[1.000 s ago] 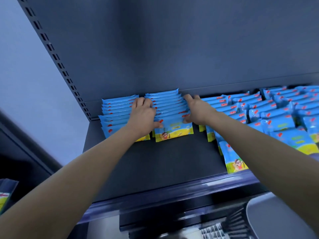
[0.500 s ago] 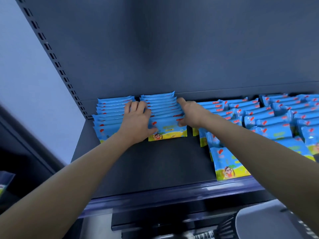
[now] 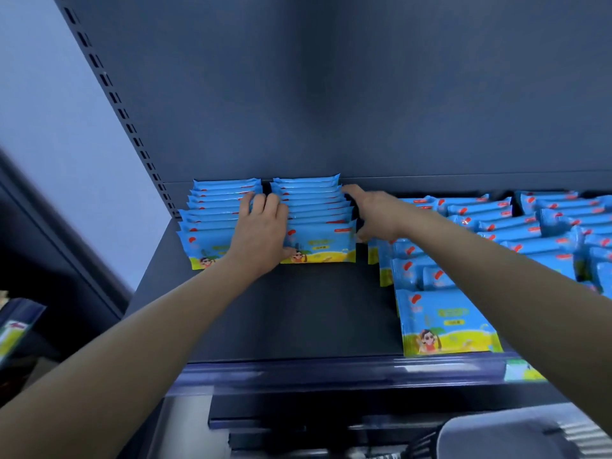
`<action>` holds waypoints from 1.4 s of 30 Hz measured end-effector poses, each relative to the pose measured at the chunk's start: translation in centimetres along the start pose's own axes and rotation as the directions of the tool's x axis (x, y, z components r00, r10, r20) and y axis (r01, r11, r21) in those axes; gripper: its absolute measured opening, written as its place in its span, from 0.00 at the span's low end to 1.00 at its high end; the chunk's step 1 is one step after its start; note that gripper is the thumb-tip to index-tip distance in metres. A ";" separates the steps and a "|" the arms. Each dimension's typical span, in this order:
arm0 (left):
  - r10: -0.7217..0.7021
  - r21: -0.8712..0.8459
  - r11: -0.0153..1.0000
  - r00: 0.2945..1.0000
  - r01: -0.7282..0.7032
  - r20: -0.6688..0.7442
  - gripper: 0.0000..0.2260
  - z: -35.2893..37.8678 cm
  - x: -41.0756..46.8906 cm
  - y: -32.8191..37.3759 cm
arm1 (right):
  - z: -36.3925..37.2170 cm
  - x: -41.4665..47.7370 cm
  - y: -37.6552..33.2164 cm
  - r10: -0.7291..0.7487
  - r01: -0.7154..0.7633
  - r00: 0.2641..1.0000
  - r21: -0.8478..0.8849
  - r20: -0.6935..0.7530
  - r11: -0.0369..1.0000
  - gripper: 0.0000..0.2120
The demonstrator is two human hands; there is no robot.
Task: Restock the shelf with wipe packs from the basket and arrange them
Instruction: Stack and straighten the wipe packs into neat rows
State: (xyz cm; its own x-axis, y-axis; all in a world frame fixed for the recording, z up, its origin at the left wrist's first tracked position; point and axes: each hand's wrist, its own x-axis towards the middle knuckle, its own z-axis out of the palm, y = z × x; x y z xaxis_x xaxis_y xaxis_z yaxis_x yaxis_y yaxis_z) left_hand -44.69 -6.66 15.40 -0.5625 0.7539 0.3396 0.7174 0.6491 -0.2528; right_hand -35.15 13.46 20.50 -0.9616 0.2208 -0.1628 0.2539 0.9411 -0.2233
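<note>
1. The shelf holds the wipe packs in rows running front to back: two tidy ones at the left, and at least three looser ones to the right, partly cut off by the frame.
2. The loose rows lean and overlap, and one front pack lies at the shelf lip.
3. The second row stands beside the first row. Each has roughly nine packs, though the blurred edges make that count unsure. Over the last second the second row has closed up, and its face now lines up with its neighbour's, so this row looks nearly squared.
4. Two hands bracket that row. The left hand lies on its left side with its thumb on the front pack. The right hand presses along its right side. Neither grip closes: the fingers are stretched and pushing, pinching nothing.
5. The grey shape at bottom right may be the basket
</note>
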 end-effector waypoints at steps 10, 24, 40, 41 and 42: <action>0.220 -0.663 0.727 0.975 -0.179 -0.021 0.37 -5.1 1.4 7.9 | -3.2 0.0 8.4 0.131 -0.130 0.991 0.058 -0.015 0.990 0.35; 0.398 -0.516 0.819 0.895 -0.250 0.199 0.48 -3.3 3.6 17.0 | -2.4 2.6 11.0 0.195 -0.181 0.946 -0.076 0.259 0.980 0.40; 0.459 -0.517 0.779 0.884 -0.355 0.086 0.42 -4.2 3.1 19.5 | -2.0 5.9 11.3 0.161 -0.114 0.925 -0.152 0.344 0.982 0.40; 0.459 -0.513 0.780 0.885 -0.358 0.081 0.41 -4.3 3.2 19.8 | -2.0 5.9 11.4 0.153 -0.110 0.921 -0.136 0.359 0.984 0.39; 0.453 -0.513 0.782 0.888 -0.354 0.078 0.40 -4.4 3.3 20.1 | -2.0 5.9 11.5 0.140 -0.105 0.916 -0.112 0.376 0.988 0.39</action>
State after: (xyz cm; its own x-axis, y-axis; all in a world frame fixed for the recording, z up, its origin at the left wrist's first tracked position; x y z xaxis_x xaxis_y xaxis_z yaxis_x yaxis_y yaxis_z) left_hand -30.31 8.38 15.42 -0.2063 0.9715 0.1165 0.9710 0.1885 0.1473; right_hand -38.07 26.10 18.90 -0.8062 0.2374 -0.5420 0.3400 0.9355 -0.0959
